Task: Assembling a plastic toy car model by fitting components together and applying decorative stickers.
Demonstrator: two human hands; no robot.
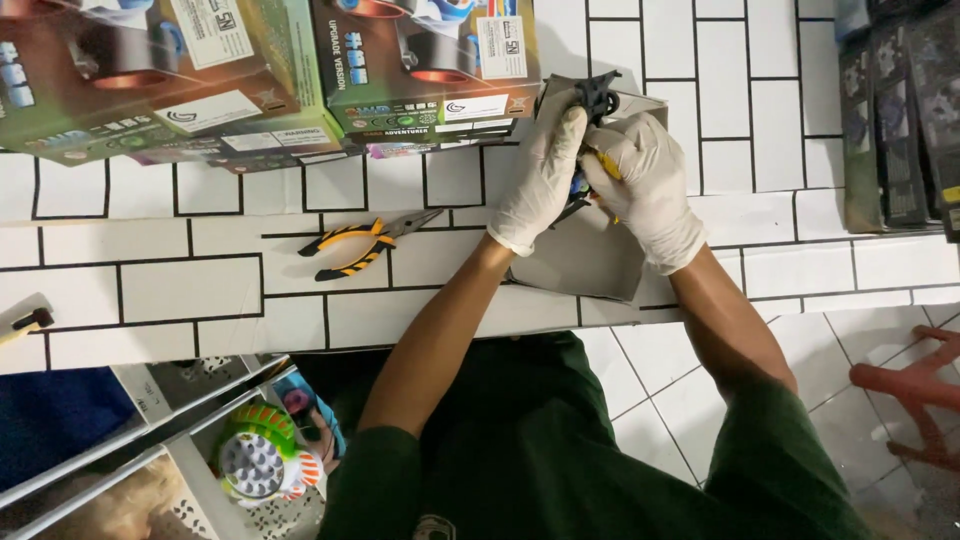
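Both gloved hands were bunched together over a grey card sheet (585,262): the left hand (540,180) was wrapped around a small black plastic part (597,95) sticking up above its fingers, and the right hand (648,185) was clenched on a yellow-handled tool (606,165) pressed right against that part. Left of the sheet, a pair of orange-and-black pliers (365,245) lay untouched on the white tiled counter (190,290), with colourful toy boxes (300,70) stacked beyond them. Down-left of the sheet, past the counter edge, a white perforated crate (205,480) held a round green-and-orange toy (255,462), pretty cluttered down there.
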